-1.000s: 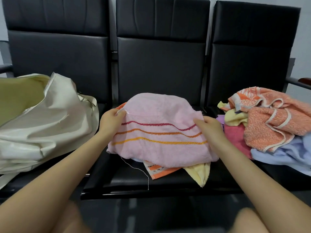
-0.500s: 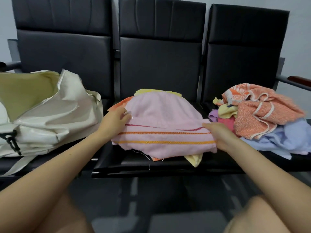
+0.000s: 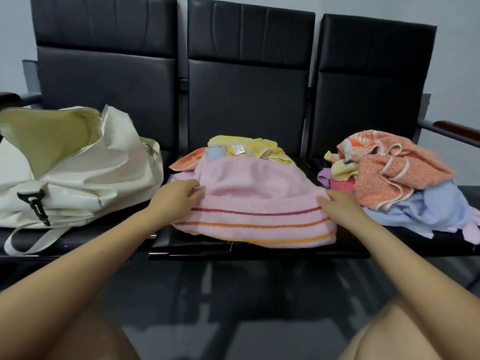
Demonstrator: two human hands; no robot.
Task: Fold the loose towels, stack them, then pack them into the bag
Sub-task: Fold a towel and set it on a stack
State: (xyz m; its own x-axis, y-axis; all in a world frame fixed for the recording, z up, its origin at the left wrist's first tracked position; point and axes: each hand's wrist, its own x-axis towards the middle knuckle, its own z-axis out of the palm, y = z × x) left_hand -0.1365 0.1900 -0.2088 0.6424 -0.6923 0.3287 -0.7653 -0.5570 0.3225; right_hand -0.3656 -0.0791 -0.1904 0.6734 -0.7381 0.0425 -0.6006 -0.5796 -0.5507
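Note:
A pink towel (image 3: 254, 203) with red, orange and yellow stripes lies on the middle seat, on top of a stack with a yellow towel (image 3: 249, 148) and an orange one (image 3: 185, 161) showing behind it. My left hand (image 3: 178, 194) pinches the pink towel's left edge. My right hand (image 3: 337, 207) grips its right edge. A cream bag (image 3: 78, 175) sits open on the left seat. A loose pile of towels (image 3: 397, 178) in orange, blue, yellow and pink fills the right seat.
Three black padded seats (image 3: 246, 87) stand in a row against a pale wall. Armrests stick out at the far left and the far right (image 3: 457, 129). The bag's strap (image 3: 31, 242) hangs over the left seat's front edge. My knees show at the bottom.
Both hands have drawn the pink towel toward the seat's front edge and flattened it. The yellow and orange towels behind it have come into sight.

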